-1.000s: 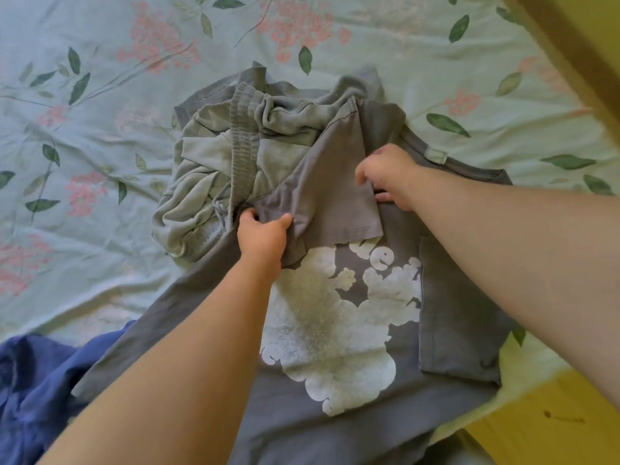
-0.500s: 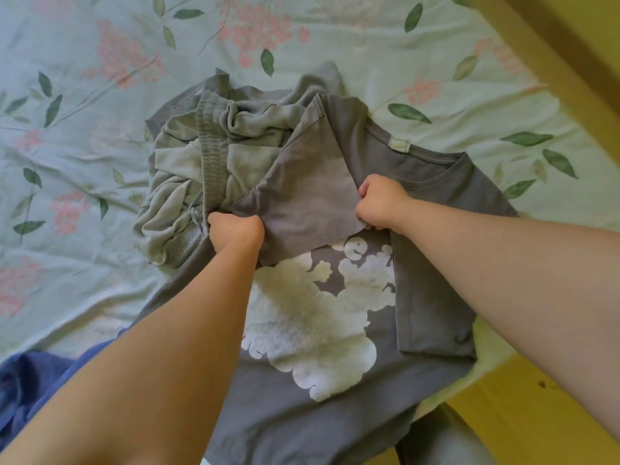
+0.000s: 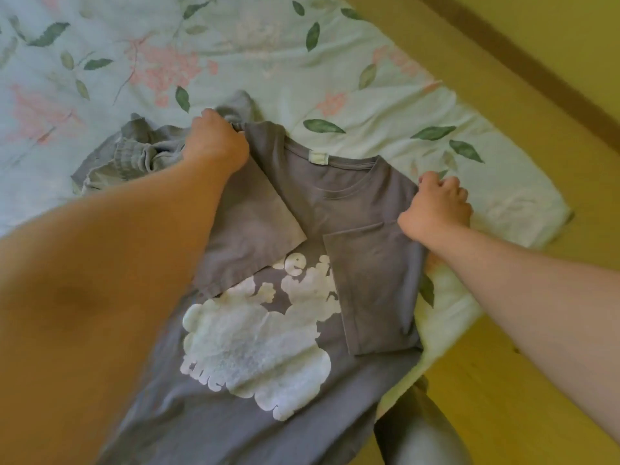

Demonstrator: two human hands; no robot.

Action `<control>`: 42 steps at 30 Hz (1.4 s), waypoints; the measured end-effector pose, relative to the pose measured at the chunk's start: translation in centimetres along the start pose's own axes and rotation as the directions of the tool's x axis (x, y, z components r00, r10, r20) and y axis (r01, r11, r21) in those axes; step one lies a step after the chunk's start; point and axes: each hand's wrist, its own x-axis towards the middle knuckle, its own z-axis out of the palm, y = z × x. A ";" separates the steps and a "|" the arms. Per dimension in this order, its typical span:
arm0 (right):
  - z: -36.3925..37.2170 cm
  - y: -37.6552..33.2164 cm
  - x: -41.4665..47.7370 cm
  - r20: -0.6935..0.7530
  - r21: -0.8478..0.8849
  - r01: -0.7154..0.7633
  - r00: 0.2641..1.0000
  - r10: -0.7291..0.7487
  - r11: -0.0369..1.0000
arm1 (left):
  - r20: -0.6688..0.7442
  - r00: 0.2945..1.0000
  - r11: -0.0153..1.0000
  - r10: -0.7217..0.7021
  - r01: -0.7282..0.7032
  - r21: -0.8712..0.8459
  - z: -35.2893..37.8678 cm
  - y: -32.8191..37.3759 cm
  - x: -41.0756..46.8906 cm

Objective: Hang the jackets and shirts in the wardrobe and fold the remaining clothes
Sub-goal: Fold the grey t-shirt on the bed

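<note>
Holds a grey T-shirt [image 3: 335,203] by both shoulders, flat on a flowered bedsheet [image 3: 268,62].

Clamps the left hand [image 3: 214,142] on the shoulder fabric at that side, fingers curled down into the cloth. Curls the right hand [image 3: 436,206] round the folded edge at the other shoulder. Shows soft, matte jersey lying face up near the sheet's corner, both short sleeves turned inward as flat rectangles, overlapping a puffy, cloud-shaped white print [image 3: 255,347] with a grainy, cracked surface. Bears a small pale label [image 3: 318,158] inside the round, stitched neckline. Sits just beside a crumpled grey-green garment [image 3: 134,156] with a ribbed band, bunched beyond the left wrist. Borders a smooth yellow floor [image 3: 486,397].
</note>
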 end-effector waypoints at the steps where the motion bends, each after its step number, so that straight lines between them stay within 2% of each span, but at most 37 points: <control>1: -0.2 0.8 0.4 0.072 0.012 -0.058 0.996 0.057 0.998 | 0.040 0.999 0.999 0.013 -0.015 0.051 -0.3 0.0 0.6; 3: -0.7 2.0 1.2 0.175 0.090 -0.111 0.980 0.094 0.990 | 0.088 0.994 0.988 0.060 -0.071 0.140 -0.4 -0.1 1.4; 5: -1.0 2.8 1.8 0.215 0.138 -0.074 0.976 0.043 0.988 | 0.120 0.991 0.985 0.056 -0.074 0.157 -0.6 -0.2 1.7; 10: -1.7 3.6 2.5 0.318 0.139 -0.031 0.948 -0.015 0.990 | 0.221 0.968 0.987 -0.118 0.138 -0.079 -1.9 0.4 2.4; 13: -2.1 4.3 2.9 0.379 0.234 -0.077 0.925 -0.018 0.969 | 0.271 0.955 0.962 -0.120 0.179 -0.207 -2.1 1.0 2.3; 15: -2.4 4.8 3.3 0.498 0.381 -0.201 0.867 -0.017 0.903 | 0.316 0.942 0.947 -0.113 0.198 -0.251 -2.1 1.3 2.0; 17: -3.0 5.2 3.3 0.630 0.497 -0.357 0.775 -0.046 0.791 | 0.342 0.933 0.947 -0.115 0.207 -0.247 -2.4 1.7 1.8; 20: -3.4 5.6 3.4 0.718 0.591 -0.473 0.677 -0.160 0.653 | 0.340 0.930 0.931 -0.136 0.238 -0.278 -2.9 2.1 2.1; 22: -3.8 5.9 3.7 0.691 0.663 -0.496 0.693 -0.204 0.560 | 0.377 0.909 0.909 -0.176 0.297 -0.292 -3.2 2.3 2.3; 25: -5.1 6.0 4.8 0.605 0.750 -0.479 0.776 -0.179 0.456 | 0.376 0.903 0.865 -0.210 0.350 -0.358 -4.3 3.6 2.7; 27: -6.8 5.8 6.2 0.516 0.818 -0.446 0.849 -0.119 0.362 | 0.297 0.939 0.832 -0.172 0.300 -0.467 -5.6 4.8 3.3; 30: -9.3 5.4 7.9 0.378 0.912 -0.370 0.926 -0.008 0.178 | 0.188 0.982 0.755 -0.038 0.151 -0.639 -7.6 6.8 4.3; 32: -10.5 5.0 8.0 0.290 0.946 -0.295 0.955 0.059 0.136 | 0.179 0.982 0.639 -0.064 0.178 -0.749 -8.5 7.6 4.3; 33: -10.7 4.8 7.6 0.254 0.953 -0.264 0.963 0.085 0.150 | 0.199 0.976 0.589 -0.088 0.212 -0.780 -8.8 7.7 4.0; 35: -10.5 4.6 6.0 0.183 0.943 -0.206 0.977 0.108 0.262 | 0.234 0.961 0.516 -0.147 0.276 -0.811 -8.9 7.8 2.9; 37: -9.3 4.6 3.0 0.055 0.868 -0.072 0.997 0.049 0.490 | 0.226 0.946 0.466 -0.231 0.312 -0.828 -8.4 6.7 1.4; 38: -8.5 4.6 1.3 -0.018 0.788 0.039 0.999 -0.041 0.614 | 0.212 0.943 0.461 -0.256 0.312 -0.831 -8.2 5.8 0.3; 39: -7.4 4.7 -0.9 -0.059 0.686 0.147 0.987 -0.146 0.713 | 0.152 0.959 0.561 -0.240 0.265 -0.785 -7.9 4.1 -1.0; 40: -6.5 4.9 -2.7 -0.078 0.587 0.238 0.968 -0.239 0.774 | 0.078 0.983 0.705 -0.168 0.175 -0.687 -7.5 2.8 -2.1; 41: -5.3 4.9 -4.9 -0.063 0.520 0.301 0.947 -0.316 0.800 | 0.013 0.992 0.779 -0.129 0.109 -0.618 -7.2 0.7 -3.1; 42: -4.0 4.9 -7.2 -0.037 0.489 0.336 0.930 -0.366 0.805 | 0.060 0.994 0.840 -0.087 0.106 -0.532 -7.0 -0.9 -4.3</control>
